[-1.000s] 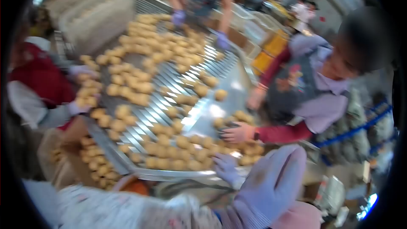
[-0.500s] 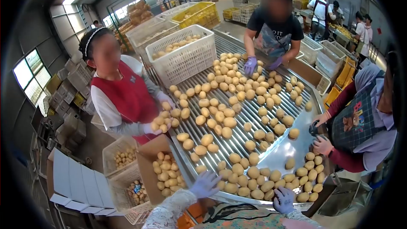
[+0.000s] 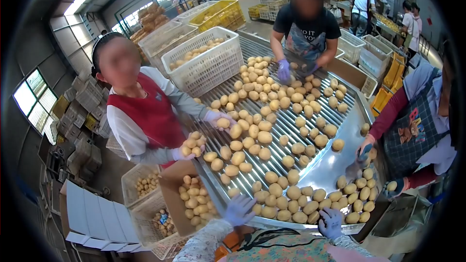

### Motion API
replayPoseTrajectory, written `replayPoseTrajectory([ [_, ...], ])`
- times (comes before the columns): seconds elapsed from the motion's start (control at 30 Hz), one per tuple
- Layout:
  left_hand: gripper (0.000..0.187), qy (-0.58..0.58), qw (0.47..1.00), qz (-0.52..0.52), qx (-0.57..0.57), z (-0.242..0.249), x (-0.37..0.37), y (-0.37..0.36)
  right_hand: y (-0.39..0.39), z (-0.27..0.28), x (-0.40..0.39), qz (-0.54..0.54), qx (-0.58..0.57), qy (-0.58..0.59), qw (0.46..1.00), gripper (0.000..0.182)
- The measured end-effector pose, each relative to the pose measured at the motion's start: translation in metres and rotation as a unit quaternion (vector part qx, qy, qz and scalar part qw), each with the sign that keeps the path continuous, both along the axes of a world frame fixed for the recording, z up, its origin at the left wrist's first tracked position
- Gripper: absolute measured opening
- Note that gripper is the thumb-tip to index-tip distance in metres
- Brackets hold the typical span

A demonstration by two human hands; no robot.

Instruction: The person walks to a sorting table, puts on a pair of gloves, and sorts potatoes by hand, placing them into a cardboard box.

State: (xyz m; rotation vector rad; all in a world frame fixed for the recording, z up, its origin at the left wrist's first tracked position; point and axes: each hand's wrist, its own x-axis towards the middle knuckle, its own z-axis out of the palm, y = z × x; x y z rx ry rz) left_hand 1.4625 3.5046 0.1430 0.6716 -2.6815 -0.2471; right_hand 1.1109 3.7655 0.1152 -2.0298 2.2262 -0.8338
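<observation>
Lavender-gloved left hand (image 3: pixel 239 210) splayed, empty | right hand (image 3: pixel 331 223), fingers parted, beside potatoes (image 3: pixel 293 192), no hold visible | potatoes crowd table (image 3: pixel 323 169) near edge | best rolled lightly, one layer

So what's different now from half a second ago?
The red-aproned co-worker's upper hand has reached farther over the rollers, to a potato. The plaid-aproned co-worker's lower hand moved down and right in view, now with another potato. The wearer's left hand and right hand stayed by the near rim.
</observation>
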Motion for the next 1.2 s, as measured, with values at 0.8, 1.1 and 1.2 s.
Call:
replayPoseTrajectory([
  [0.8, 0.025, 0.071, 0.997, 0.026, -0.01, -0.001, -0.003, 0.008, -0.001, -0.001, 0.002, -0.011, -0.029, -0.007, 0.999, 0.039],
  [1.1, 0.022, 0.052, 0.997, 0.048, 0.002, -0.009, 0.0, 0.011, 0.0, -0.005, 0.002, -0.02, -0.014, -0.02, 1.0, 0.036],
  [1.2, 0.022, 0.057, 0.997, 0.05, 0.0, -0.013, 0.001, 0.011, 0.0, -0.005, 0.002, -0.025, -0.014, -0.021, 0.999, 0.036],
])
